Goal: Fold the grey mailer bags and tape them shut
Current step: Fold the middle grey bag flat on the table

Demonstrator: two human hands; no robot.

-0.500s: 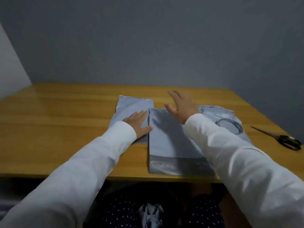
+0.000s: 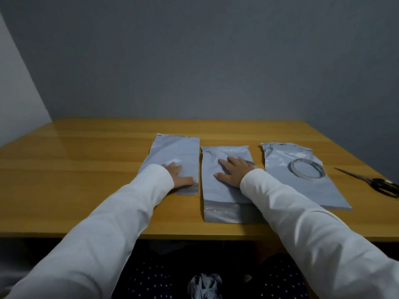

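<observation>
Three grey mailer bags lie side by side on the wooden table (image 2: 86, 165). My left hand (image 2: 178, 174) rests flat, fingers spread, on the left bag (image 2: 174, 149). My right hand (image 2: 234, 170) presses flat on the middle bag (image 2: 220, 195), which is folded narrow, with a shiny strip at its near end. The right bag (image 2: 287, 188) lies unfolded and carries a clear tape roll (image 2: 307, 171). Neither hand grips anything.
Black-handled scissors (image 2: 375, 183) lie at the table's right edge, beside the right bag. The table's near edge runs just below the middle bag. White sleeves cover both forearms. A grey wall stands behind the table.
My right hand has come down flat onto the middle bag and slid it left, so it no longer overlaps the right bag. My left hand stays pressed on the left bag.
</observation>
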